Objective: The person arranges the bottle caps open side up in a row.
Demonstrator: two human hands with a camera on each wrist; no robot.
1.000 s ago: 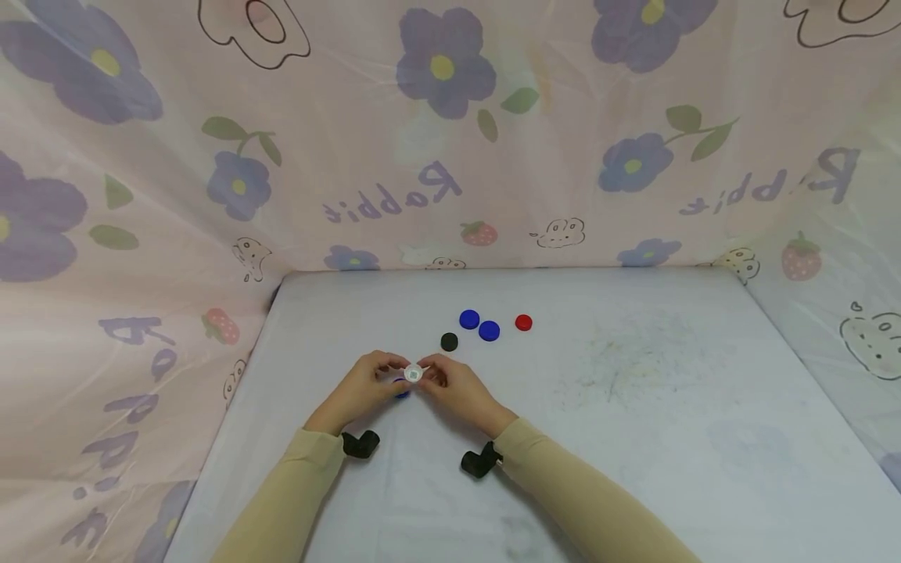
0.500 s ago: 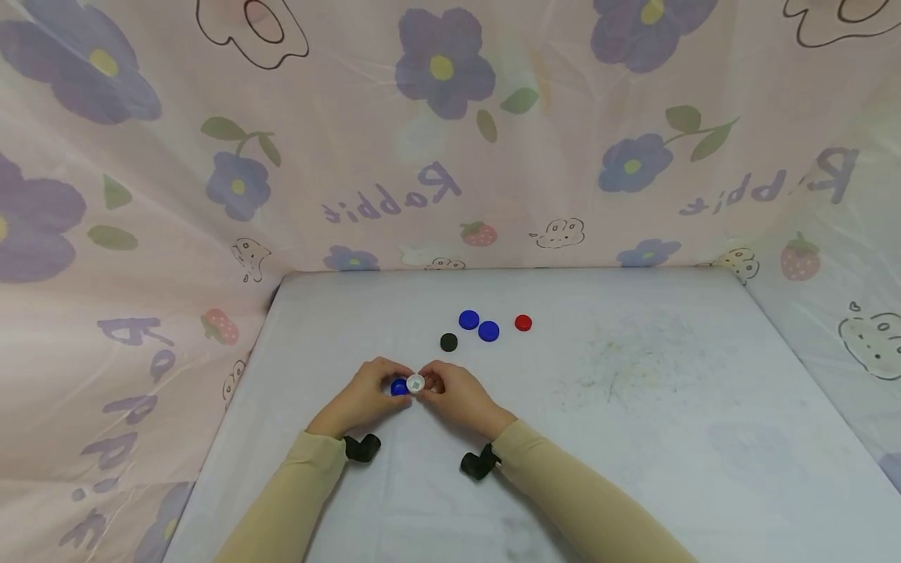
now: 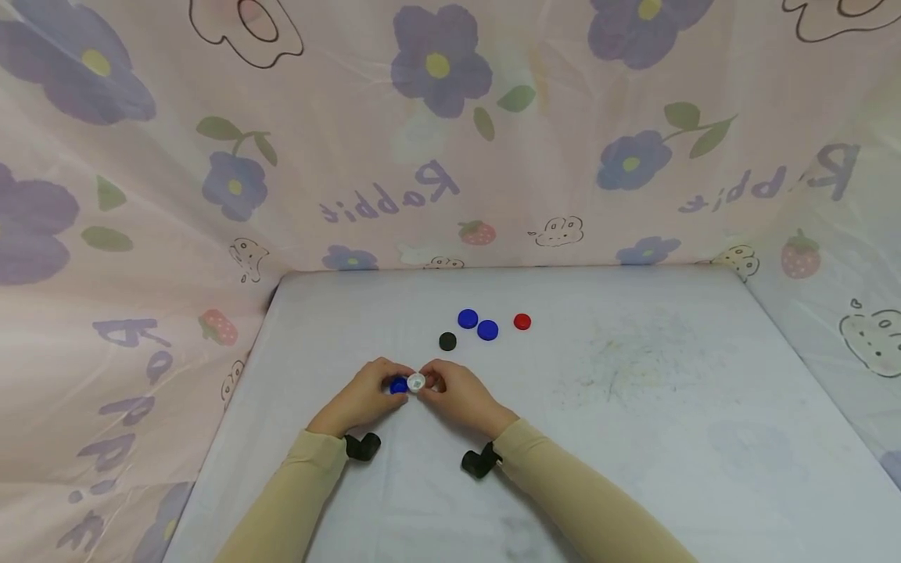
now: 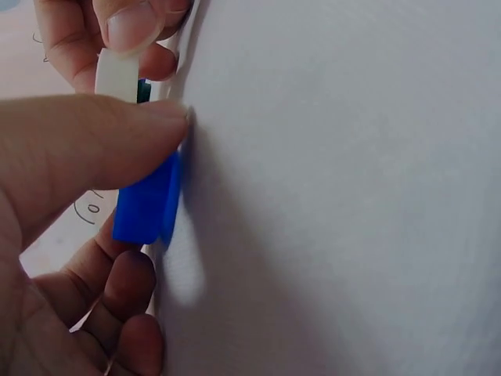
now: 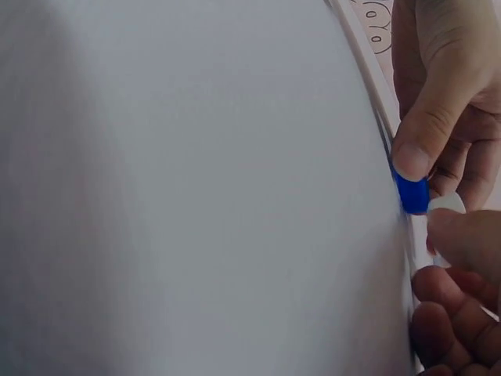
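Floral curtains ring the counter [image 3: 633, 469]; left hand [image 3: 359, 399] pinches a blue cap [image 3: 398, 385], right hand [image 3: 461, 397] pinches a white cap [image 3: 416, 382], seemingly being set side by side; placing squarely comes next.

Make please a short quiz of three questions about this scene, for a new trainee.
1. True or false: the left hand pinches a blue cap.
2. How many loose caps lie on the table beyond the hands? A) two B) four C) six
3. What colour is the cap that the right hand holds?

Key: 1. True. 2. B: two blue caps, a black cap, a red cap. 3. White.
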